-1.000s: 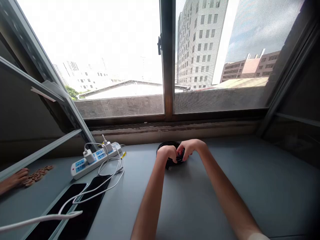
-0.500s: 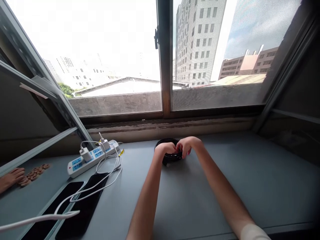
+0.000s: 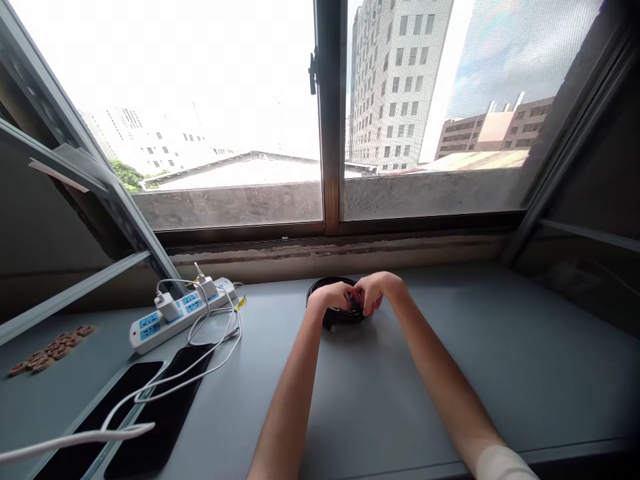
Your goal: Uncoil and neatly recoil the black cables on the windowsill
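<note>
The fingers of both hands are curled in narrow and meet at a coil of black cable [image 3: 345,317], holding it together near its middle; exactly what each fingertip pinches is too small to tell. The coil lies on the grey-blue tabletop [image 3: 380,393], close to its far edge below the window [image 3: 332,200]. Compared with half a second ago, the hands have barely shifted, but a dark piece now shows more clearly between the fingertips. The left hand [image 3: 332,295] reaches over the coil from its left, back of the hand up, fingers pointing right. The right hand [image 3: 373,291] drops onto the right side from a high, sharply bent wrist, fingers pointing down. The forearms stretch forward from the lower edge and lean toward each other; a pale cuff [image 3: 503,463] shows on the right one. Farther left, a white power strip [image 3: 183,319] bears two plugs, and white cords [image 3: 226,360] trail over two flat black devices [image 3: 163,413]. At far left, small brown pieces [image 3: 54,350] sit alone: another person's hand, beside them earlier, has left the view.
</note>
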The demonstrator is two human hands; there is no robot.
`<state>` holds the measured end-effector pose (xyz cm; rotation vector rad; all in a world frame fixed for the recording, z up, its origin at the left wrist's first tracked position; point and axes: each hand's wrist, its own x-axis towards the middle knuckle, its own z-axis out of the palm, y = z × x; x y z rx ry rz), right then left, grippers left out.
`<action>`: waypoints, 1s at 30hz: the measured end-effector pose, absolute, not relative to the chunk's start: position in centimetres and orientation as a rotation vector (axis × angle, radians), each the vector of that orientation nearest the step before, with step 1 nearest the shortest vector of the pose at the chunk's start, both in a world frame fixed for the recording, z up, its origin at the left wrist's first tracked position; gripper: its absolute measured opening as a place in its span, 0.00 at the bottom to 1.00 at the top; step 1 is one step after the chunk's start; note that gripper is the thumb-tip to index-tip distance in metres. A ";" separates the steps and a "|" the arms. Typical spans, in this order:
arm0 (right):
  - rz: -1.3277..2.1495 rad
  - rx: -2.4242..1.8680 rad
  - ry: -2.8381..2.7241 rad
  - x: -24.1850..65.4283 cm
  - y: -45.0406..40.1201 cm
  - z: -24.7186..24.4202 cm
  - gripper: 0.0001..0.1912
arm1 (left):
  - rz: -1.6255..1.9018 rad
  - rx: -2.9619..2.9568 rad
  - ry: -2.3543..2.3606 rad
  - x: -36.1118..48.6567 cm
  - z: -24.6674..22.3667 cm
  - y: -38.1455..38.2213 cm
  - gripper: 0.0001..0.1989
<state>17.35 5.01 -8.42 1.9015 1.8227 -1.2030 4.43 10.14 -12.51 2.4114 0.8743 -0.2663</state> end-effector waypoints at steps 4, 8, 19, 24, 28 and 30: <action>-1.187 1.904 1.816 17.2 4.9 -8.4 0.20 | -0.310 2.397 0.849 4.5 -12.3 10.0 0.25; -1.174 1.923 1.818 17.5 5.1 -8.8 0.18 | -0.343 2.405 0.852 4.5 -12.1 10.0 0.26; -1.306 2.048 1.867 19.6 5.4 -9.6 0.34 | -0.296 2.457 0.828 5.2 -12.4 10.2 0.23; -1.311 2.172 1.626 20.7 5.2 -9.4 0.22 | -0.257 2.372 0.782 4.5 -12.6 10.7 0.23; -1.385 2.098 1.510 20.4 5.5 -9.9 0.17 | -0.243 2.300 0.752 4.1 -12.3 10.5 0.21; -1.402 2.068 1.497 20.2 5.7 -10.4 0.13 | -0.252 2.281 0.763 4.0 -12.0 10.3 0.21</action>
